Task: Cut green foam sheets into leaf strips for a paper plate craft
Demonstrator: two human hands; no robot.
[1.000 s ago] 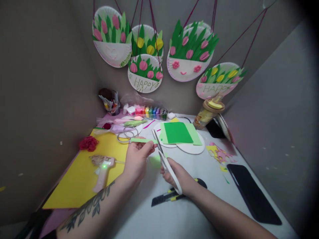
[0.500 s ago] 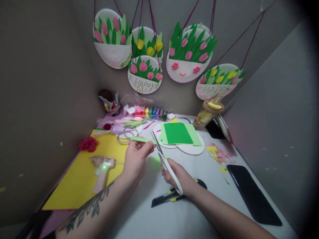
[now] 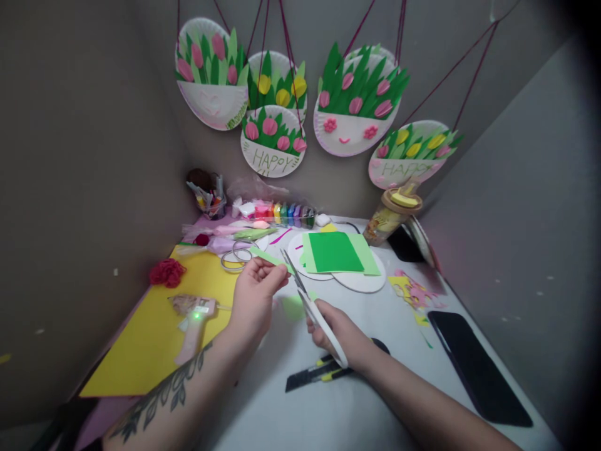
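Note:
My left hand pinches a narrow light green paper strip between thumb and fingers. In my right hand is a pair of white-handled scissors, its blades apart and pointing up and away, right by the strip's right end. Whether the blades touch the paper I cannot tell. Just below the blades a light green paper piece lies on the white table. Beyond the scissors, a dark green sheet rests on light green paper over white paper plates.
A lit glue gun lies on yellow paper at left. Black-and-yellow cutters lie under my right wrist. At right are a phone, paper scraps and a lidded cup. Decorated plates hang on the wall.
The strip has tilted, its left end now higher and its right end lower. My left hand has shifted slightly left. The scissors have moved very little.

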